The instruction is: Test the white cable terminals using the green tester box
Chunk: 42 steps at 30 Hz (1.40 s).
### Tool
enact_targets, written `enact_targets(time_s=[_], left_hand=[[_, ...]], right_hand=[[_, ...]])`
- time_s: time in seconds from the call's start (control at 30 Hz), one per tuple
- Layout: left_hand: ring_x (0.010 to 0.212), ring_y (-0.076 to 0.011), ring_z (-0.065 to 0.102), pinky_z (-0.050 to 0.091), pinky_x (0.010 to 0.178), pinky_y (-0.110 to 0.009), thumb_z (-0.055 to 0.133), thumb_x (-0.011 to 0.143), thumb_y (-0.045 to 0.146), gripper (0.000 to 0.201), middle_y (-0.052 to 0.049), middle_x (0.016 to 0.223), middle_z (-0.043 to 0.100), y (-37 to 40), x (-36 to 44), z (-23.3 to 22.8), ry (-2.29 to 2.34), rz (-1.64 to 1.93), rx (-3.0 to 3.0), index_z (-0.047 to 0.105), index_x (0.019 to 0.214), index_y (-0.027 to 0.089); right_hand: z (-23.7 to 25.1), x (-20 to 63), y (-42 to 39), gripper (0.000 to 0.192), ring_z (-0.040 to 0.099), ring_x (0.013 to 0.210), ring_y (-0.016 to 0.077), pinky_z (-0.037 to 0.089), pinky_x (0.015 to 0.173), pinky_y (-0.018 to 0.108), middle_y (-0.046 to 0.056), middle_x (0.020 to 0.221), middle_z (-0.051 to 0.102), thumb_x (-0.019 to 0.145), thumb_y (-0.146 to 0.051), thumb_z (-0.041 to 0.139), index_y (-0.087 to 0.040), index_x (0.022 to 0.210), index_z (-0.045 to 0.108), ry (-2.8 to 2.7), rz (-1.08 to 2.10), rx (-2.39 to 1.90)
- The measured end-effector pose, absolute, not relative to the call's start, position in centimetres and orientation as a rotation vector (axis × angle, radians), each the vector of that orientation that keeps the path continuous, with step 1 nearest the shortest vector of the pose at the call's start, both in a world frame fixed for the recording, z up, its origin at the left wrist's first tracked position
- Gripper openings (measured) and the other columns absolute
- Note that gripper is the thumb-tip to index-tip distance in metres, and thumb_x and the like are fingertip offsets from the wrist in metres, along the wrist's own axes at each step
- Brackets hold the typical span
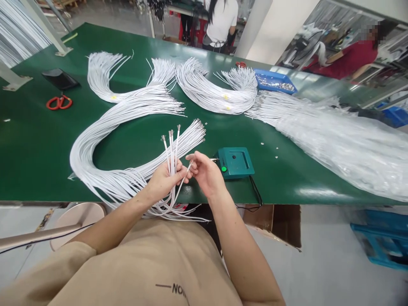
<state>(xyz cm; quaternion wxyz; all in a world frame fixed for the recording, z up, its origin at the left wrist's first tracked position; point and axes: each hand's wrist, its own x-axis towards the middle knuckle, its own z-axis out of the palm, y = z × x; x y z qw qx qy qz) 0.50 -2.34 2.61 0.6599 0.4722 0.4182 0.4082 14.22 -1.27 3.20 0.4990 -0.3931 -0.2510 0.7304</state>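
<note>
1. While the left hand [165, 180] is closed around several upright white cables [172, 148] with frayed metallic tips, the right hand [206, 172] meets it above the table's near edge.
2. The right fingers are partly curled at the tip of a single slanting cable [184, 179]; whether they grip it firmly, I cannot tell.
3. A loose, C-shaped cable bundle [84, 148] sweeps around the left side, its lower arm passing behind the left hand; some tails hang over the edge near the person's lap.
4. Just right of the right hand sits a teal box-shaped device [236, 163] with a green button, taking up the space there; its black cord [256, 191] drops over the edge.
5. Across the far half of the green tabletop [38, 148] lie curved bundles marked with yellow, one at left [98, 80] and one in the middle [207, 91].
6. A blue tray [269, 88] of small metallic pieces stands behind a long bundle in clear plastic [344, 144], which fills the right side.
7. At far left, red-handled scissors [59, 102] lie by a black object [60, 78].
8. Below the edge are a cardboard box [287, 223] and a blue plastic stool [382, 238].
9. Beyond the table are co-workers in a white top [221, 23] and a red top [353, 61].
</note>
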Motion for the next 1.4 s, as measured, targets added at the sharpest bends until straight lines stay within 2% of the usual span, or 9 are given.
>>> enact_targets(time_s=[0.13, 0.37, 0.63, 0.8, 0.9, 1.1, 1.2, 1.33, 1.4], left_hand=[[0.059, -0.0120, 0.060, 0.041, 0.053, -0.023, 0.071, 0.073, 0.040, 0.040, 0.001, 0.063, 0.060, -2.4, 0.3, 2.6, 0.962, 0.918, 1.080, 0.036, 0.068, 0.020], [0.061, -0.0117, 0.061, 0.048, 0.063, -0.026, 0.073, 0.072, 0.037, 0.037, 0.005, 0.059, 0.055, -2.1, -0.2, 2.4, 0.970, 0.977, 1.046, 0.040, 0.070, 0.019], [0.064, -0.0129, 0.063, 0.047, 0.060, -0.024, 0.071, 0.074, 0.033, 0.028, 0.001, 0.070, 0.062, -1.9, -0.1, 2.7, 0.998, 1.017, 1.027, 0.050, 0.082, 0.018], [0.068, -0.0114, 0.059, 0.045, 0.058, -0.021, 0.068, 0.077, 0.026, 0.053, 0.002, 0.076, 0.058, -1.8, -0.2, 2.5, 0.923, 0.982, 1.021, 0.050, 0.126, 0.020], [0.069, -0.0103, 0.056, 0.042, 0.055, -0.019, 0.068, 0.076, 0.023, 0.048, 0.001, 0.078, 0.057, -1.5, -0.1, 2.3, 0.835, 0.903, 0.863, 0.057, 0.123, 0.021], [0.060, -0.0083, 0.052, 0.036, 0.045, -0.016, 0.070, 0.072, 0.015, 0.035, -0.002, 0.072, 0.055, -0.1, 0.4, 1.2, 0.712, 0.797, 0.472, 0.066, 0.107, 0.017], [0.061, -0.0081, 0.052, 0.035, 0.044, -0.014, 0.070, 0.072, 0.016, 0.035, -0.002, 0.071, 0.056, 0.5, 0.7, 0.2, 0.730, 0.770, 0.500, 0.064, 0.107, 0.016], [0.064, -0.0101, 0.056, 0.036, 0.045, -0.015, 0.069, 0.073, 0.022, 0.045, -0.001, 0.072, 0.061, 1.1, 1.1, -0.7, 0.901, 0.836, 0.772, 0.056, 0.116, 0.015], [0.064, -0.0112, 0.058, 0.036, 0.045, -0.016, 0.068, 0.074, 0.025, 0.048, -0.001, 0.072, 0.062, 1.4, 1.3, -0.9, 0.960, 0.844, 0.887, 0.055, 0.118, 0.014]], right_hand=[[3.3, 14.1, -1.1, 0.025, 0.039, 0.046, 0.0080, 0.037, 0.045, 0.023, -0.007, 0.051, 0.039, 0.069, -0.039, 0.072, -0.016, 0.065, 0.063, -0.656, 1.795, -0.978], [2.9, 13.8, -1.9, 0.029, 0.043, 0.053, 0.0082, 0.045, 0.056, 0.025, -0.005, 0.058, 0.046, 0.069, -0.041, 0.075, -0.015, 0.080, 0.068, -0.536, 1.824, -0.880], [3.8, 13.7, -2.2, 0.024, 0.051, 0.059, 0.0095, 0.046, 0.062, 0.026, -0.001, 0.066, 0.059, 0.069, -0.035, 0.074, -0.015, 0.082, 0.072, -0.653, 1.625, -1.065], [3.4, 13.9, -2.1, 0.021, 0.055, 0.067, 0.0126, 0.046, 0.072, 0.030, 0.001, 0.076, 0.067, 0.072, -0.034, 0.071, -0.017, 0.084, 0.071, -0.961, 1.325, -1.309], [2.7, 13.9, -2.1, 0.018, 0.055, 0.071, 0.0150, 0.045, 0.073, 0.030, 0.001, 0.073, 0.062, 0.083, -0.035, 0.058, -0.019, 0.077, 0.064, -1.266, 1.013, -1.434], [0.8, 14.6, -1.8, 0.031, 0.048, 0.076, 0.0205, 0.037, 0.074, 0.034, 0.009, 0.076, 0.057, 0.093, -0.024, 0.037, -0.019, 0.071, 0.057, -2.042, -0.013, -1.543], [1.0, 16.1, -1.0, 0.032, 0.049, 0.077, 0.0200, 0.037, 0.075, 0.033, 0.008, 0.078, 0.060, 0.095, -0.024, 0.036, -0.019, 0.075, 0.060, -2.262, -0.063, -1.496], [2.1, 18.5, 0.7, 0.020, 0.053, 0.096, 0.0222, 0.036, 0.084, 0.034, 0.008, 0.100, 0.066, 0.093, -0.024, 0.045, -0.018, 0.104, 0.060, -2.358, -0.019, -1.562], [2.4, 19.4, 1.4, 0.017, 0.053, 0.095, 0.0237, 0.033, 0.090, 0.036, 0.009, 0.097, 0.068, 0.089, -0.020, 0.051, -0.017, 0.102, 0.061, -2.431, -0.024, -1.635]])
